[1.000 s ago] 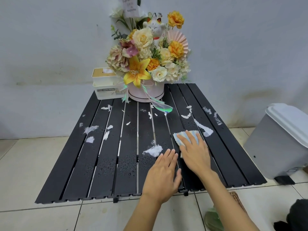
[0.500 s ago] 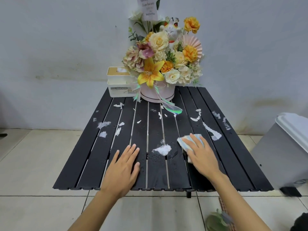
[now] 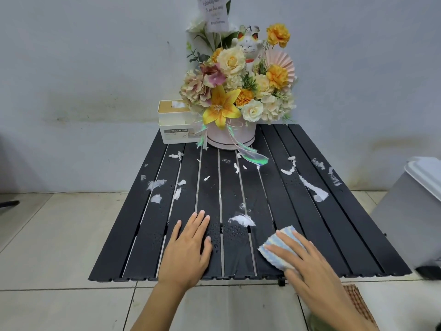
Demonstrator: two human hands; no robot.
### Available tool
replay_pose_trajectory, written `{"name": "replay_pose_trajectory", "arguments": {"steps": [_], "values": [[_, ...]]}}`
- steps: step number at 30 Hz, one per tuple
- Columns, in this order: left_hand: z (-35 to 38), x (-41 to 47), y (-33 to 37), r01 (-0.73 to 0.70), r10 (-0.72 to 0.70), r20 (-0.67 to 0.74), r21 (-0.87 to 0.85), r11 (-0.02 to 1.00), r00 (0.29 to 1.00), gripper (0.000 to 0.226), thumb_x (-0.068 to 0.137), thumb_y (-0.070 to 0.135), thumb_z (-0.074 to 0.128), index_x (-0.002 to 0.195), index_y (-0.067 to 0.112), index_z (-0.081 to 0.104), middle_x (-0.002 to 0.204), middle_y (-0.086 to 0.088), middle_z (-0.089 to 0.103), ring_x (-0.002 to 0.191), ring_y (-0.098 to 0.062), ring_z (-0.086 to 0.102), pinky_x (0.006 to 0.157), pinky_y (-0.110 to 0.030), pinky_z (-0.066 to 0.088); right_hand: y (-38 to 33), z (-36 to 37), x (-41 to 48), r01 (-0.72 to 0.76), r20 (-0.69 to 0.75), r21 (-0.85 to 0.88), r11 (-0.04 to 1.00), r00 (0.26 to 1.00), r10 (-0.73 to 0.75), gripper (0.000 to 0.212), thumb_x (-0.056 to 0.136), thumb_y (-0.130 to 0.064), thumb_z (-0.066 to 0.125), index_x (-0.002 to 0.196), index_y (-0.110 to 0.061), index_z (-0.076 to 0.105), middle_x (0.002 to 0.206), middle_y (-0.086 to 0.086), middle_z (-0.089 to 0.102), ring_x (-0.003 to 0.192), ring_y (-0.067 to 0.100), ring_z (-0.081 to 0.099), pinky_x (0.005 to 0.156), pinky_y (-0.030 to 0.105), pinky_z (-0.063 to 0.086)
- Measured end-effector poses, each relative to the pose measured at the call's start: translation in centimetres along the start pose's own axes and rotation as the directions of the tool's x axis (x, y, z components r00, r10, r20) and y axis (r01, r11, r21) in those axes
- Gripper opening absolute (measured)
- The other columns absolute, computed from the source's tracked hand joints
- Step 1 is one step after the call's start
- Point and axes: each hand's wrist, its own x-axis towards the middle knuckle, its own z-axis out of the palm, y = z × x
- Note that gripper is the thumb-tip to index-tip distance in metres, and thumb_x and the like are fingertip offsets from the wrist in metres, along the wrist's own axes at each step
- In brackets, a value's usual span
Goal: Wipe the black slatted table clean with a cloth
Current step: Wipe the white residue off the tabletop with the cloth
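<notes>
The black slatted table [image 3: 353, 225] fills the middle of the head view, wet with droplets and dotted with several white scraps and smears [image 3: 241, 219]. My right hand [image 3: 307, 266] presses a blue-and-white striped cloth [image 3: 278, 249] flat on the slats near the front right, fingers straight and spread over it. My left hand [image 3: 188, 247] lies flat on the slats near the front edge, left of the cloth, fingers straight, holding nothing.
A flower arrangement in a pink round box [image 3: 230, 137] and a white tissue holder [image 3: 174, 126] stand at the table's back, against the wall. A grey lidded bin [image 3: 415, 211] stands on the tiled floor to the right. A woven item [image 3: 358, 304] lies under the front right.
My right hand has drawn the cloth back toward the front edge. My left hand shifted from beside the right hand to the left and lies flat there.
</notes>
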Motion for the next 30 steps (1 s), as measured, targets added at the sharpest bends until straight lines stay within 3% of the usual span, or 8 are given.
{"name": "replay_pose_trajectory", "arguments": {"steps": [4, 9, 15, 20, 22, 25, 27, 30], "values": [[0.0, 0.0, 0.0, 0.003, -0.003, 0.001, 0.012, 1.0, 1.0, 0.05, 0.092, 0.035, 0.028, 0.132, 0.017, 0.052, 0.139, 0.004, 0.049, 0.129, -0.011, 0.043, 0.107, -0.031, 0.018, 1.0, -1.0, 6.8, -0.161, -0.089, -0.006, 0.987, 0.983, 0.16, 0.056, 0.086, -0.051, 0.009, 0.136, -0.05, 0.032, 0.153, -0.02, 0.019, 0.144, 0.01, 0.004, 0.116, 0.032, 0.016], [0.0, 0.1, -0.1, -0.002, 0.002, -0.014, 0.016, 1.0, 1.0, 0.05, 0.091, 0.034, 0.029, 0.132, 0.017, 0.052, 0.138, 0.004, 0.049, 0.129, -0.011, 0.044, 0.106, -0.032, 0.019, -0.6, 0.8, 16.5, -0.226, -0.055, -0.055, 0.973, 0.973, 0.223, 0.044, 0.097, -0.033, 0.025, 0.138, -0.041, 0.037, 0.155, -0.007, 0.022, 0.144, 0.022, 0.008, 0.117, 0.037, 0.009], [0.0, 0.0, 0.0, -0.006, 0.006, -0.023, 0.014, 1.0, 1.0, 0.05, 0.091, 0.034, 0.029, 0.131, 0.017, 0.053, 0.137, 0.003, 0.051, 0.128, -0.012, 0.045, 0.105, -0.032, 0.021, -4.1, 0.8, 12.5, 0.12, 0.021, 0.1, 0.988, 0.992, -0.122, 0.051, 0.083, -0.044, 0.025, 0.126, -0.042, 0.054, 0.146, -0.019, 0.036, 0.14, 0.007, 0.015, 0.11, 0.025, 0.015], [0.1, 0.1, -0.1, -0.004, 0.005, -0.038, 0.007, 1.0, 0.999, 0.049, 0.091, 0.032, 0.029, 0.129, 0.016, 0.055, 0.136, 0.002, 0.052, 0.126, -0.013, 0.047, 0.104, -0.033, 0.022, -3.7, -0.1, 3.5, 0.356, 0.212, 0.178, 0.917, 0.896, -0.39, 0.052, 0.083, -0.035, 0.028, 0.127, -0.059, 0.041, 0.145, -0.041, 0.015, 0.14, -0.008, -0.004, 0.114, 0.022, 0.006], [0.0, 0.0, 0.0, -0.003, 0.004, -0.033, 0.011, 1.0, 0.999, 0.049, 0.091, 0.031, 0.029, 0.129, 0.016, 0.055, 0.136, 0.003, 0.053, 0.126, -0.013, 0.048, 0.104, -0.033, 0.023, -3.2, -1.4, 3.9, 0.402, 0.294, 0.173, 0.899, 0.85, -0.436, 0.051, 0.084, -0.035, 0.029, 0.13, -0.057, 0.039, 0.147, -0.039, 0.012, 0.14, -0.008, -0.006, 0.114, 0.02, 0.008], [-0.1, 0.0, 0.1, 0.004, -0.004, -0.023, 0.006, 1.0, 1.0, 0.049, 0.091, 0.031, 0.029, 0.129, 0.016, 0.055, 0.136, 0.003, 0.052, 0.126, -0.013, 0.048, 0.105, -0.033, 0.022, -2.2, -2.2, 8.7, 0.425, 0.185, 0.23, 0.876, 0.864, -0.468, 0.049, 0.086, -0.025, 0.031, 0.128, -0.038, 0.052, 0.146, -0.019, 0.034, 0.139, -0.001, 0.016, 0.114, 0.014, 0.009], [-0.1, 0.0, 0.1, 0.006, -0.006, -0.02, 0.0, 1.0, 1.0, 0.049, 0.091, 0.031, 0.029, 0.13, 0.016, 0.055, 0.136, 0.003, 0.052, 0.127, -0.013, 0.047, 0.105, -0.033, 0.021, -1.6, -1.3, 12.9, 0.277, 0.075, 0.206, 0.938, 0.952, -0.298, 0.045, 0.089, -0.024, 0.034, 0.127, -0.03, 0.055, 0.144, -0.007, 0.041, 0.138, 0.013, 0.021, 0.109, 0.009, 0.006], [-0.1, 0.1, 0.1, 0.009, -0.01, -0.025, -0.023, 1.0, 1.0, 0.049, 0.091, 0.031, 0.029, 0.13, 0.016, 0.054, 0.136, 0.003, 0.052, 0.127, -0.013, 0.047, 0.106, -0.032, 0.02, -2.5, 1.2, 16.8, -0.069, 0.021, 0.092, 0.993, 0.998, 0.067, 0.044, 0.093, -0.029, 0.029, 0.133, -0.04, 0.046, 0.153, -0.012, 0.027, 0.144, 0.015, 0.007, 0.117, 0.031, 0.011]]}}
